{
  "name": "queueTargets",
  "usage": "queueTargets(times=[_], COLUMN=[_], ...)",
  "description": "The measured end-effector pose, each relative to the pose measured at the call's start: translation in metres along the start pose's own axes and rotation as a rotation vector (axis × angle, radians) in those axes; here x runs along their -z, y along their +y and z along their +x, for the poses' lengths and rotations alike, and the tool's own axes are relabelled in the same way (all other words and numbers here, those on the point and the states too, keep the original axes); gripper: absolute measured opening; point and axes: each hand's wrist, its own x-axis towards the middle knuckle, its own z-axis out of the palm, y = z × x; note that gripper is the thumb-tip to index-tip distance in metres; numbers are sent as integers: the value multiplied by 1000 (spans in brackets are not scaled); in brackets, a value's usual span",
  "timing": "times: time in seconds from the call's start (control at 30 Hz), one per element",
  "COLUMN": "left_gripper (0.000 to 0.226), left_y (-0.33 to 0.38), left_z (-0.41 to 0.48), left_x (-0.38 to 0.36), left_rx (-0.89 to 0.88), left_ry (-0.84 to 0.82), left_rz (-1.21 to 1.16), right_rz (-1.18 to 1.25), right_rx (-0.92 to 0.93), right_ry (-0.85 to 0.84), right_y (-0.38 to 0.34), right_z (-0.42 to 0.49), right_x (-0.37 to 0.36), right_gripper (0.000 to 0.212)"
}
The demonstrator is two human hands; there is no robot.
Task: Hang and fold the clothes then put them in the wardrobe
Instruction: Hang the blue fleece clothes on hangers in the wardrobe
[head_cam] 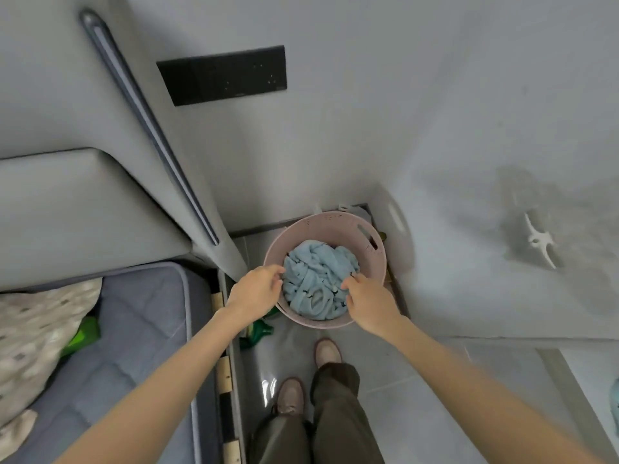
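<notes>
I read the left grip (259, 289) and right grip (366, 301) both closed on the light-blue garment (318, 283) inside the pink laundry basket (335, 226).

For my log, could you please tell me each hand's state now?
Left hand: curled at the basket rim; grip unclear.
Right hand: pinches the blue cloth.

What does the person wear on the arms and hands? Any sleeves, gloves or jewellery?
Nothing shows. The left hand and right hand are gloveless, with no visible ring, watch or bracelet. Both forearms are uncovered to the frame edge; no sleeve appears.
</notes>
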Motion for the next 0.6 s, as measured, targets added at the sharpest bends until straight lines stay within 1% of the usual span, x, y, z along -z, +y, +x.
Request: queueTargets(times=[0.17,0.3,0.4,0.47,0.53,0.6], left_gripper=[38,43,51,55,57,58], left_y=[-54,-98,-126,-141,-151,-154], left_z=[82,141,175,191,205,216], left_x=[-83,-153,-193,-212,-224,-226], left_rx=[22,3,-12,-24,-31,-31], left_ry=[7,24,80,114,160,241], left_rz=[118,355,559,655,715,724], right_rz=[-137,-169,-196,-215,-230,-250], right_rx=[3,9,20,28,40,60], right_ry=[-69,-111,-112,-116,-138,-166], right_y=[30,54,67,71,72,70], right_z=[95,169,218,247,272,293], right_x=[-102,-181,-231,-260,-285,-305], right_gripper=[37,54,67,76,82,89])
